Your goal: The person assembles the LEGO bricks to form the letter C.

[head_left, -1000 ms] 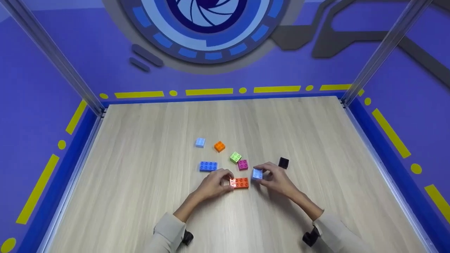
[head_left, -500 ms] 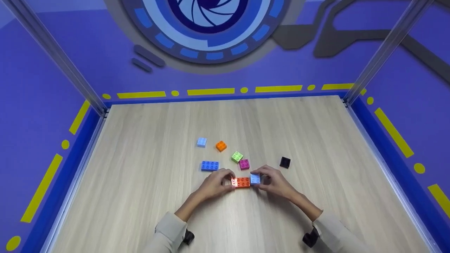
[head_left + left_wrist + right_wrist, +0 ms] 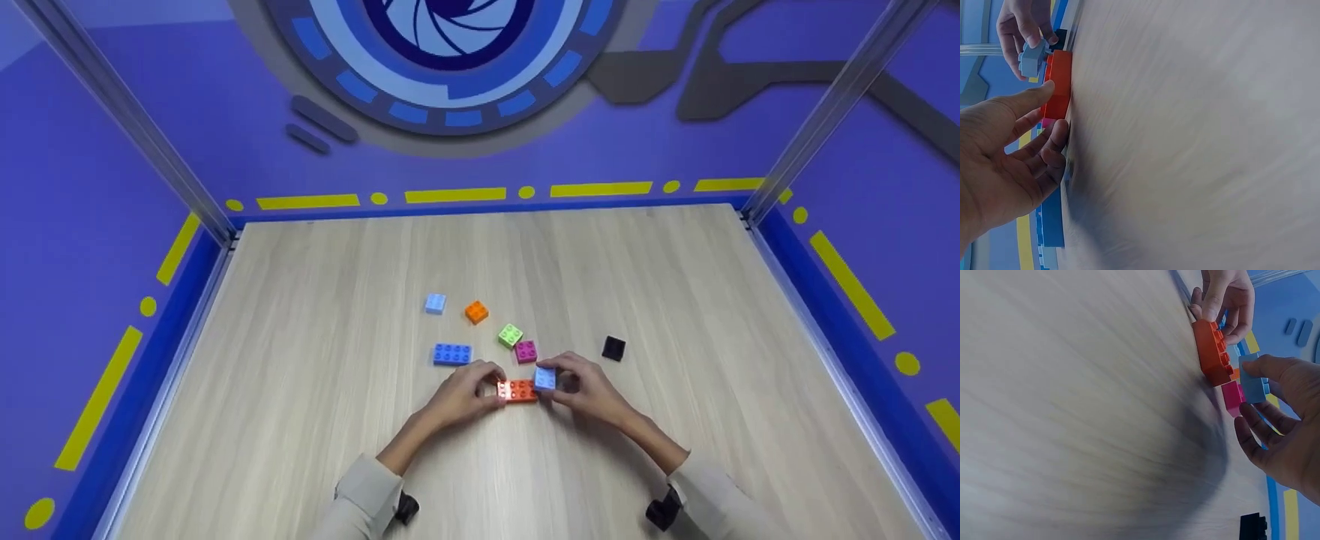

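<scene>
At lower centre, our right hand now pinches the pale brick higher, beside the red brick our left hand pinches, seemingly unjoined.

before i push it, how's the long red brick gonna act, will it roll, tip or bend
The red brick would probably slide rather than roll, as its sides are flat. Tipping seems unlikely, since it lies long and low on the table. Its glossy, crisp-edged faces suggest hard plastic, so it should stay stiff in the left hand.
</scene>
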### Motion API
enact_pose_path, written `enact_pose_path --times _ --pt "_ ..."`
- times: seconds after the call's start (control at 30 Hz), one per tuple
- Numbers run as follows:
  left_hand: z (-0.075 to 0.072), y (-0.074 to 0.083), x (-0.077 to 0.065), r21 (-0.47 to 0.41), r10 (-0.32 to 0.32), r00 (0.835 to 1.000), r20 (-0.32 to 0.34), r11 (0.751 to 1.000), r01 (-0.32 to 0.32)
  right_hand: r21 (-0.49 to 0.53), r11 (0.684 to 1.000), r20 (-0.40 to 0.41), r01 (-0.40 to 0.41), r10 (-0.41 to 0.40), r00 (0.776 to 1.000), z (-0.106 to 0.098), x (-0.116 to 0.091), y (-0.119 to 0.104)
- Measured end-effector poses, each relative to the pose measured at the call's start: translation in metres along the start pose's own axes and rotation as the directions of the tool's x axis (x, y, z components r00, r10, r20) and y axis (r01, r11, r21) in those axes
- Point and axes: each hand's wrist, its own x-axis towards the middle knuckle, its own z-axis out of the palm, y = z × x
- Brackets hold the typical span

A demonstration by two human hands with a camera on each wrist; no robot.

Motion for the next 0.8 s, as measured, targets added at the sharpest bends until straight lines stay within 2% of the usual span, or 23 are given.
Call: enact_pose_path --times 0.2,0.53,0.67,0.8 --pt "0.002 -0.001 0.000 -0.005 -0.009 1.000 -0.001 1.000 0.009 0.044 0.998 0.022 0.042 -0.043 0.999 -0.002 -0.001 -0.020" --pt "0.002 -0.003 0.000 -0.017 -0.026 1.000 -0.013 1.000 0.026 0.003 0.999 0.042 0.039 -0.039 0.998 0.010 0.002 0.010" --pt "0.002 -0.003 0.001 -0.017 -0.031 0.999 -0.005 0.999 0.031 0.002 0.998 0.039 0.056 -0.056 0.998 0.010 0.003 0.012" --pt "0.002 -0.004 0.002 -0.007 -0.025 1.000 0.001 1.000 0.025 -0.022 0.999 0.059 0.038 -0.036 0.998 0.008 0.004 0.010"
